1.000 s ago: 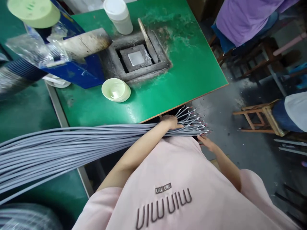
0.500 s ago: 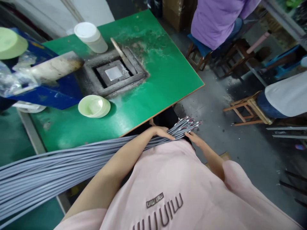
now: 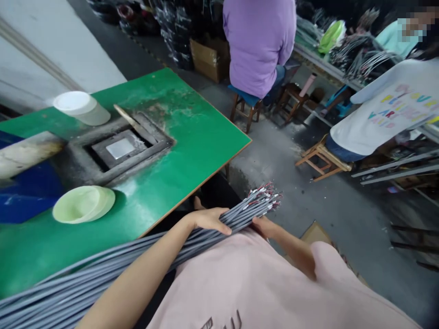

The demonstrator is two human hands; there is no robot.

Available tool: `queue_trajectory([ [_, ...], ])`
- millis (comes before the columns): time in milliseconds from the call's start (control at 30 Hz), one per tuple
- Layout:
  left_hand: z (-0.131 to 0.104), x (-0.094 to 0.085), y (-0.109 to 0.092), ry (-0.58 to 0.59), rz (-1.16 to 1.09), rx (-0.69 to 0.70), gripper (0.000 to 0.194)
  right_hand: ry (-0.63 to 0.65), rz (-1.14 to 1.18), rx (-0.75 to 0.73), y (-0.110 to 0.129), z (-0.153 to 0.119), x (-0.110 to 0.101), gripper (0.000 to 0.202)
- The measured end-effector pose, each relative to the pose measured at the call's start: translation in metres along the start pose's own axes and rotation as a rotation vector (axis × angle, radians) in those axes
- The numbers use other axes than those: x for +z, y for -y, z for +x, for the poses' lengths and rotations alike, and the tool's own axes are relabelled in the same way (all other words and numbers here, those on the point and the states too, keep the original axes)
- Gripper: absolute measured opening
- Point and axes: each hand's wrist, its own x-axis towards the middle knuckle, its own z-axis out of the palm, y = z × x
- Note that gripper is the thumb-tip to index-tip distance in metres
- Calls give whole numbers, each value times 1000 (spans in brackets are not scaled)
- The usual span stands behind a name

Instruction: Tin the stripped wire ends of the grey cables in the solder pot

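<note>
A thick bundle of grey cables (image 3: 113,267) runs from the lower left across my lap, and its stripped ends (image 3: 264,201) fan out past the table's corner. My left hand (image 3: 207,219) lies over the top of the bundle near those ends, fingers curled around the cables. My right hand (image 3: 265,225) holds the bundle from beneath, just behind the tips. Most of my right hand is hidden by the cables and my pink shirt.
The green table (image 3: 192,137) carries a grey recessed square pot (image 3: 120,148), a pale green bowl (image 3: 84,204), a white cup (image 3: 80,107) and a blue machine (image 3: 24,187). A person in purple (image 3: 259,41) and a person in white (image 3: 384,109) sit on stools ahead.
The view has tilted up and to the right, bringing the seated people into sight. Both hands stay on the bundle, whose ends look more gathered than a second ago.
</note>
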Motion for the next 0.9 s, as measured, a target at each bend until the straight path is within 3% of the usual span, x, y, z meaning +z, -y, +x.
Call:
queue_trajectory([
  [200, -27, 15, -30, -247, 166, 83, 82, 10, 28, -191, 45, 13, 48, 77],
  [300, -42, 21, -45, -383, 284, 53, 84, 108, -43, -254, 74, 12, 67, 78],
  [433, -50, 27, -52, -474, 382, 60, 81, 256, -228, -315, 98, 8, 74, 77],
  [567, -52, 28, -53, -495, 388, 87, 79, 309, -342, -355, 106, 7, 76, 80],
  [900, -48, 31, -48, -511, 370, 45, 74, 320, -345, -367, 100, 8, 72, 77],
])
